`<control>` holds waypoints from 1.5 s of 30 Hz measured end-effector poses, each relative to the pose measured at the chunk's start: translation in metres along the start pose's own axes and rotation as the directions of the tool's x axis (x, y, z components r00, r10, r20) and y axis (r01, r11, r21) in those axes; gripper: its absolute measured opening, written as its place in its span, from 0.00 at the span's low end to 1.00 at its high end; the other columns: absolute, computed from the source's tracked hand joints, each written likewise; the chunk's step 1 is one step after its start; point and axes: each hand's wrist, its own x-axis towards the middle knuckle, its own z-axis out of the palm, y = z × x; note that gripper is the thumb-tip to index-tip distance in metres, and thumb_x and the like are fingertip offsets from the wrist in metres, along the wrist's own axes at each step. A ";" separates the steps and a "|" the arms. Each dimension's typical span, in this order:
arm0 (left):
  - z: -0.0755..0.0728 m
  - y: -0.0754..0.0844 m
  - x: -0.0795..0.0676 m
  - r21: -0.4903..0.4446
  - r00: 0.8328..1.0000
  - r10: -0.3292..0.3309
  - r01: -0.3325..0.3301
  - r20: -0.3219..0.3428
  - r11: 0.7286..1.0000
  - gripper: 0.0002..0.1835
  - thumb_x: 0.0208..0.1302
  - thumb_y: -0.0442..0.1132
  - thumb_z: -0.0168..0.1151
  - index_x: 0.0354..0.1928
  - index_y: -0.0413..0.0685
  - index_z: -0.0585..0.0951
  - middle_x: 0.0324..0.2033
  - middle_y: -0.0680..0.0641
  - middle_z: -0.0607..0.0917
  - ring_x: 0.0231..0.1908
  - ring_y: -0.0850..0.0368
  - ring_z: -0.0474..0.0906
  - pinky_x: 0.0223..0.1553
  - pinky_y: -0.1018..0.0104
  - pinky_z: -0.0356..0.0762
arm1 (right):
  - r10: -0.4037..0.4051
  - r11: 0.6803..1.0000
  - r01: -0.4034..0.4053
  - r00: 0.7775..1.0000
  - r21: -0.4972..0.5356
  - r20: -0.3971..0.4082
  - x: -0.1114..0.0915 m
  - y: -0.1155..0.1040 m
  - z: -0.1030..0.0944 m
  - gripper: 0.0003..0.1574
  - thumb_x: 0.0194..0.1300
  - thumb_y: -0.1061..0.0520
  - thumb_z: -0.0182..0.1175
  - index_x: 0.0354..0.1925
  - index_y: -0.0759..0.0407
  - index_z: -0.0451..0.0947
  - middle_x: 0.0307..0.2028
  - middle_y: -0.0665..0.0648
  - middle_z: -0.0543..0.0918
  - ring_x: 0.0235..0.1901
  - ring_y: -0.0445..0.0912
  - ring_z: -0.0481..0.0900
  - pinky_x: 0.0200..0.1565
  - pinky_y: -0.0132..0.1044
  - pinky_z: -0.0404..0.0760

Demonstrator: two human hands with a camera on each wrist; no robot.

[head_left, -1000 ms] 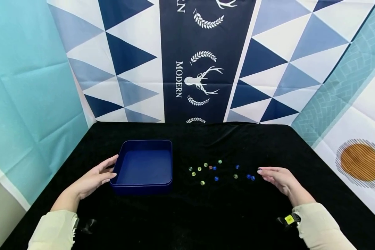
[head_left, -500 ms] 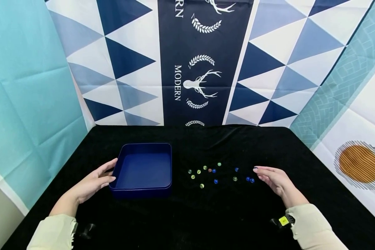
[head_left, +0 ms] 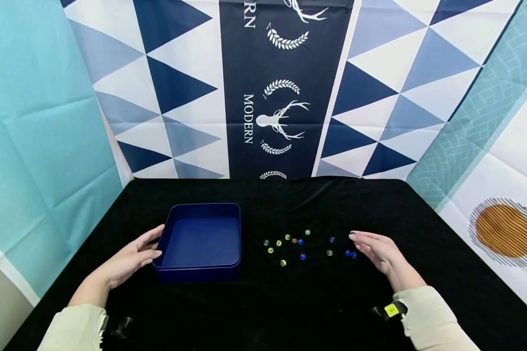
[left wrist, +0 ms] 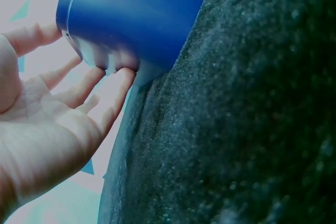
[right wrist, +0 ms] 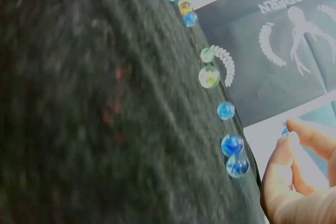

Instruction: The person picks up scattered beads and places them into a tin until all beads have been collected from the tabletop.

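In the head view, a dark blue square box (head_left: 206, 241) stands at the left of the black cloth. My left hand (head_left: 129, 258) touches its left side with the fingertips; the left wrist view shows the fingers (left wrist: 118, 85) fairly straight against the box wall (left wrist: 131, 19). Several glass marbles, blue, green-yellow and one reddish, lie scattered to the right of the box. My right hand (head_left: 379, 251) is raised just right of two neighbouring blue marbles (head_left: 348, 253). Between its thumb and forefinger it pinches a small blue marble (right wrist: 285, 131), mostly hidden by the fingertips.
Black cloth (head_left: 263, 307) covers the table. A patterned curtain (head_left: 272, 97) closes off the back, and pale blue cloth (head_left: 48, 136) hangs at the left. A yellow-marked device (head_left: 392, 310) sits at the right wrist.
My right hand has moved slightly left with the pinched blue marble. The left hand keeps its place at the box. The whole head view has shifted a little, so everything appears lower.
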 end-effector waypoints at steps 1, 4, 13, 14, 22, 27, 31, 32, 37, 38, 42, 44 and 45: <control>0.000 0.000 0.000 -0.001 1.000 0.000 0.000 -0.001 1.000 0.40 0.68 0.38 0.53 0.73 0.44 0.42 0.70 0.36 0.41 0.67 0.33 0.39 0.60 0.40 0.49 | -0.002 1.000 0.002 1.000 0.009 0.002 0.000 0.000 0.002 0.14 0.61 0.67 0.59 0.26 0.51 0.83 0.30 0.45 0.82 0.31 0.36 0.78 0.35 0.24 0.76; -0.001 0.000 -0.001 -0.003 1.000 0.001 -0.001 -0.003 1.000 0.39 0.68 0.38 0.53 0.73 0.44 0.42 0.70 0.35 0.40 0.67 0.33 0.39 0.60 0.39 0.48 | -0.003 0.999 0.003 1.000 0.035 0.013 0.001 -0.001 0.008 0.14 0.61 0.68 0.58 0.26 0.52 0.84 0.30 0.46 0.83 0.30 0.36 0.78 0.35 0.24 0.76; 0.001 0.002 -0.001 -0.017 1.000 -0.003 0.003 0.008 1.000 0.39 0.68 0.37 0.51 0.73 0.44 0.41 0.70 0.36 0.40 0.67 0.33 0.37 0.61 0.39 0.47 | -0.002 0.998 0.000 1.000 0.070 0.031 0.004 0.002 0.023 0.15 0.62 0.69 0.57 0.26 0.53 0.84 0.30 0.47 0.83 0.30 0.36 0.78 0.35 0.24 0.76; 0.001 0.002 -0.001 -0.016 1.000 0.002 -0.002 0.009 1.000 0.39 0.68 0.37 0.51 0.73 0.44 0.41 0.70 0.35 0.39 0.67 0.32 0.37 0.61 0.38 0.46 | -0.003 0.997 0.000 0.999 0.074 0.032 0.004 0.002 0.025 0.15 0.62 0.69 0.57 0.26 0.53 0.84 0.30 0.47 0.83 0.30 0.36 0.78 0.35 0.24 0.76; -0.001 0.002 -0.001 -0.017 1.000 0.013 -0.013 0.010 1.000 0.39 0.68 0.36 0.52 0.73 0.44 0.42 0.70 0.34 0.40 0.66 0.31 0.37 0.60 0.38 0.47 | 0.001 0.994 -0.006 0.999 0.105 0.040 0.005 0.005 0.042 0.15 0.62 0.70 0.57 0.26 0.54 0.83 0.30 0.48 0.82 0.29 0.37 0.78 0.34 0.24 0.76; -0.001 0.001 -0.001 -0.021 1.000 0.012 -0.012 0.010 1.000 0.39 0.68 0.36 0.51 0.73 0.45 0.42 0.70 0.34 0.40 0.66 0.32 0.38 0.60 0.38 0.47 | 0.009 0.994 -0.014 0.999 0.112 0.042 0.005 0.006 0.050 0.14 0.62 0.69 0.57 0.27 0.54 0.83 0.31 0.48 0.82 0.29 0.37 0.77 0.34 0.24 0.76; -0.002 0.001 -0.001 -0.020 1.000 0.011 -0.011 0.007 1.000 0.39 0.68 0.36 0.51 0.73 0.44 0.42 0.70 0.34 0.40 0.66 0.32 0.38 0.60 0.38 0.47 | 0.011 0.992 -0.017 0.999 0.122 0.045 0.006 0.006 0.055 0.14 0.62 0.69 0.57 0.27 0.54 0.83 0.31 0.48 0.82 0.29 0.37 0.77 0.35 0.24 0.76; -0.002 0.001 -0.001 -0.021 1.000 0.011 -0.011 0.007 1.000 0.39 0.68 0.36 0.51 0.73 0.44 0.42 0.70 0.34 0.40 0.66 0.32 0.37 0.60 0.38 0.47 | 0.010 0.992 -0.016 0.999 0.124 0.044 0.006 0.005 0.056 0.14 0.62 0.69 0.57 0.27 0.54 0.83 0.31 0.48 0.82 0.29 0.37 0.77 0.34 0.24 0.76; -0.002 0.002 -0.002 -0.022 1.000 0.004 -0.004 0.005 1.000 0.39 0.68 0.35 0.51 0.73 0.44 0.42 0.70 0.34 0.40 0.66 0.31 0.37 0.60 0.38 0.47 | 0.002 0.993 -0.007 0.999 0.119 0.046 0.008 0.005 0.064 0.15 0.62 0.69 0.56 0.27 0.54 0.83 0.30 0.48 0.82 0.28 0.37 0.77 0.34 0.24 0.76; -0.002 0.002 -0.002 -0.022 1.000 0.003 -0.003 0.004 1.000 0.39 0.68 0.35 0.51 0.73 0.44 0.42 0.70 0.34 0.40 0.66 0.31 0.37 0.60 0.38 0.47 | 0.002 0.993 -0.007 0.999 0.117 0.045 0.009 0.005 0.066 0.15 0.62 0.70 0.56 0.27 0.54 0.83 0.30 0.49 0.82 0.28 0.37 0.77 0.34 0.24 0.76; -0.001 0.003 -0.002 -0.021 1.000 -0.004 0.004 0.008 1.000 0.39 0.68 0.36 0.51 0.73 0.44 0.41 0.70 0.34 0.39 0.66 0.31 0.36 0.61 0.38 0.46 | 0.008 0.995 -0.012 0.999 0.099 0.040 0.011 0.006 0.071 0.14 0.61 0.69 0.58 0.27 0.54 0.82 0.30 0.49 0.82 0.28 0.37 0.77 0.34 0.24 0.76; 0.000 0.004 -0.002 -0.020 1.000 -0.009 0.009 0.009 1.000 0.39 0.68 0.36 0.51 0.73 0.45 0.41 0.70 0.35 0.39 0.67 0.32 0.36 0.61 0.38 0.45 | 0.010 0.996 -0.013 0.999 0.092 0.037 0.011 0.006 0.074 0.13 0.61 0.69 0.58 0.27 0.54 0.82 0.30 0.49 0.82 0.28 0.37 0.77 0.34 0.24 0.76; 0.000 0.004 -0.001 -0.020 1.000 -0.012 0.013 0.010 1.000 0.39 0.68 0.37 0.51 0.73 0.45 0.41 0.70 0.35 0.39 0.67 0.32 0.36 0.61 0.38 0.45 | 0.012 0.996 -0.015 0.999 0.090 0.038 0.012 0.007 0.076 0.13 0.61 0.69 0.58 0.27 0.54 0.82 0.30 0.49 0.82 0.28 0.37 0.77 0.34 0.24 0.76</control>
